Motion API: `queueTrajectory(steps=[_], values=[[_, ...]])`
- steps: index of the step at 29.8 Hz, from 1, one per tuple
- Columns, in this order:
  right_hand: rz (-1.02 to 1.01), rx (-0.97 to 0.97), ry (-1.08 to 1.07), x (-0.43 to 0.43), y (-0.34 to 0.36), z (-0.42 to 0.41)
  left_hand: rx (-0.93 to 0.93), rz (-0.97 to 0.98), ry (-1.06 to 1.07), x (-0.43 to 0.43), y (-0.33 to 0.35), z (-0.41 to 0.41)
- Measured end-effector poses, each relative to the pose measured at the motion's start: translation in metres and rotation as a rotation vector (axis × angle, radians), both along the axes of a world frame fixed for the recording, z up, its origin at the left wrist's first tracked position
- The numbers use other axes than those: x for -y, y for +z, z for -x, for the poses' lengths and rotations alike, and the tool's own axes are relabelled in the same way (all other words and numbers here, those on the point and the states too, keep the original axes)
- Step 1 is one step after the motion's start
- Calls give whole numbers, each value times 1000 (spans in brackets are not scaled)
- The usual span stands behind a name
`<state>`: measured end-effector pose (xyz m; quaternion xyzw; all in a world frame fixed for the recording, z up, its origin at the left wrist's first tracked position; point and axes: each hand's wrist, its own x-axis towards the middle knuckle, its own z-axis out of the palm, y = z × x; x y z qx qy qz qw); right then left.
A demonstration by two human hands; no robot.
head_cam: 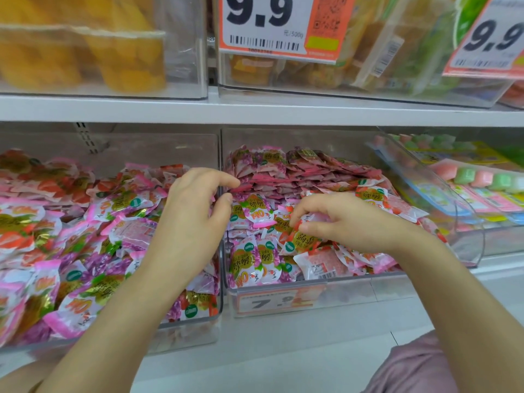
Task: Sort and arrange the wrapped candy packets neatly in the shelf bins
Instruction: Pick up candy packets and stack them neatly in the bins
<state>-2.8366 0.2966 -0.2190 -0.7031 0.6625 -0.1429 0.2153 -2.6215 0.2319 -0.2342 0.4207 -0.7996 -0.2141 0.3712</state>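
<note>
Two clear plastic shelf bins hold wrapped candy packets. The left bin (198, 321) is heaped with loose pink, purple and red packets (85, 222). In the middle bin (283, 304), packets stand in a neat row (306, 171) at the back and lie loose at the front. My left hand (192, 217) hovers over the wall between the two bins, fingers curled, thumb and forefinger apart, holding nothing that I can see. My right hand (340, 219) pinches a red strawberry packet (302, 238) among the loose ones in the middle bin.
A tilted clear bin (465, 222) at the right holds pink and green block sweets. The upper shelf (255, 109) carries bins of yellow and orange snacks with two 9.9 price tags (272, 24). A 7.9 tag (278, 302) fronts the middle bin.
</note>
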Motion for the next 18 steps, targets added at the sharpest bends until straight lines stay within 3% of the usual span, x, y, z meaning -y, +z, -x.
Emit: queueTrajectory(steps=[6,11,18], values=[[-222,-113,7,-7,7,-7,-1,3,-2,0,-1,0],[-210,-146,32,-7,5,-8,-11,5,-4,0,0,0],[-97,-6,-29,-9,4,-3,4,14,-7,0,-1,-1]])
